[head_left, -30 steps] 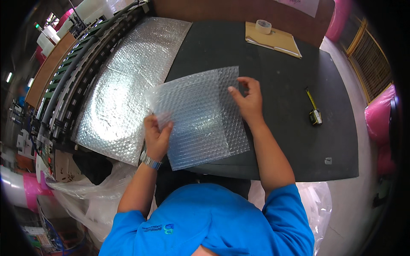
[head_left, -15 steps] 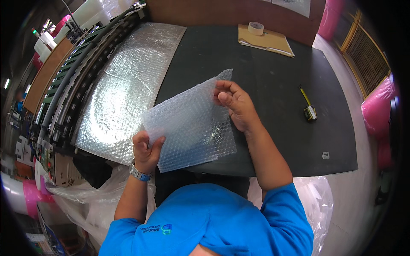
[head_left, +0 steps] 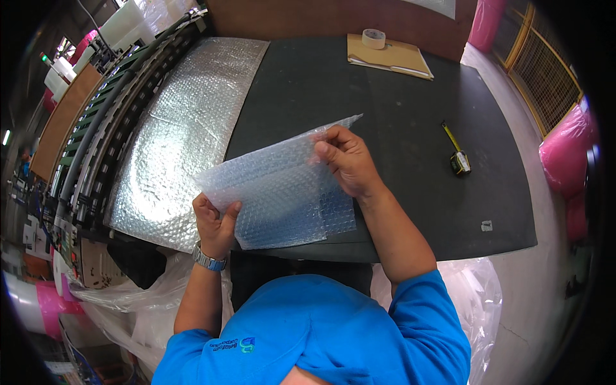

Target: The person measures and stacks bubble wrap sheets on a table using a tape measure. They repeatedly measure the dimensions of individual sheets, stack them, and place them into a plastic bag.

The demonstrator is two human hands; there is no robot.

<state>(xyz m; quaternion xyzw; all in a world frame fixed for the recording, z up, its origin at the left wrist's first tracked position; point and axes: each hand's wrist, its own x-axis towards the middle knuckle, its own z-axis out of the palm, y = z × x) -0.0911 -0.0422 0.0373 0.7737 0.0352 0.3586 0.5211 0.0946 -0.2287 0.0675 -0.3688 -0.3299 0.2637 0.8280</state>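
A clear bubble wrap bag (head_left: pixel 276 205), or a folded piece of bubble wrap, is held up in front of me over the near edge of the dark table. My left hand (head_left: pixel 217 223) pinches its left side between thumb and fingers. At its upper right edge my right hand (head_left: pixel 346 159) grips the layers, thumb in front and fingers curled behind. A pointed corner of the film sticks out past the right hand. On the lower right a second layer shows beside the front one.
Silvery bubble sheet (head_left: pixel 186 135) comes from a roller machine (head_left: pixel 106 128) on the left. On the dark table (head_left: pixel 410 192) lie a tape measure (head_left: pixel 459 162) and a brown folder (head_left: pixel 391 58) topped by a tape roll (head_left: pixel 373 39). Pink wrapped rolls (head_left: pixel 568 151) stand at right.
The right hand has closed on the film's upper edge, its fingers having been looser before. The bubble wrap has shifted slightly left and its front layer now lies flatter.
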